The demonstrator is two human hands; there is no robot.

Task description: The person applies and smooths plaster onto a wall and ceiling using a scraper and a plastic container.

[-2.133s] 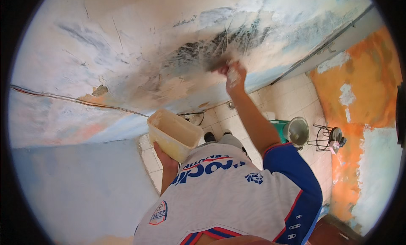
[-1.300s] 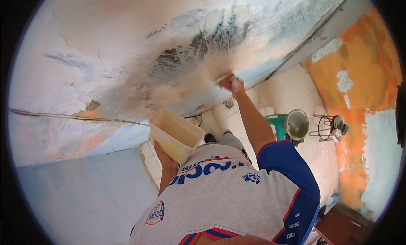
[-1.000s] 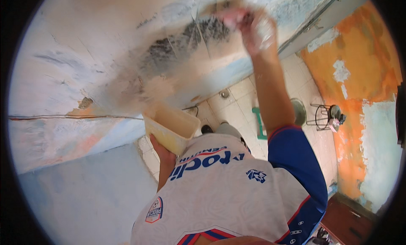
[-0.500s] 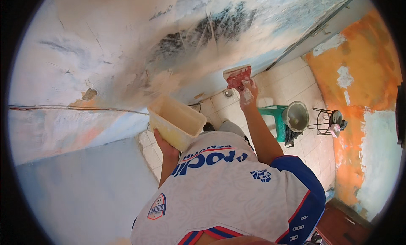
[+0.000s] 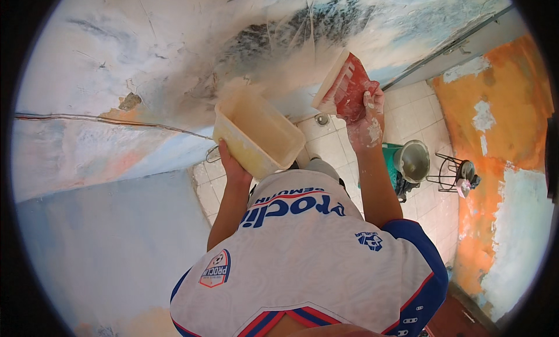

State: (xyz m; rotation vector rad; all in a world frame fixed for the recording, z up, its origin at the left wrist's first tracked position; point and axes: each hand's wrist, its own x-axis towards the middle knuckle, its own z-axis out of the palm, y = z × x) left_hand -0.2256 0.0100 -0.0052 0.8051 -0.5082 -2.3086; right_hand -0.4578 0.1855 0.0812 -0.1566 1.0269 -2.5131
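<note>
My left hand (image 5: 233,164) grips the near left side of a cream rectangular plastic tub (image 5: 250,142), tilted in front of my chest. Pale residue coats the tub's inner walls; its bottom is partly in view. Raised to the right of it, my right hand (image 5: 368,123) is closed around a red putty spreader (image 5: 348,92) with a pale, wide blade edge. White putty smears mark that hand and wrist. The spreader is apart from the tub, in front of the patchy, stained wall (image 5: 174,63); whether it touches the wall I cannot tell.
On the tiled floor (image 5: 326,148) to the right, a grey bucket (image 5: 412,161) sits by a green stool (image 5: 390,156). Beyond is a black metal stand (image 5: 447,173) with small items on it. A cable (image 5: 110,120) runs along the left wall. An orange, patched wall (image 5: 489,133) bounds the right.
The red spreader has come up and nearer, turning so more of its flat face shows. The tub has shifted slightly up and right in the picture, still in my left hand.
</note>
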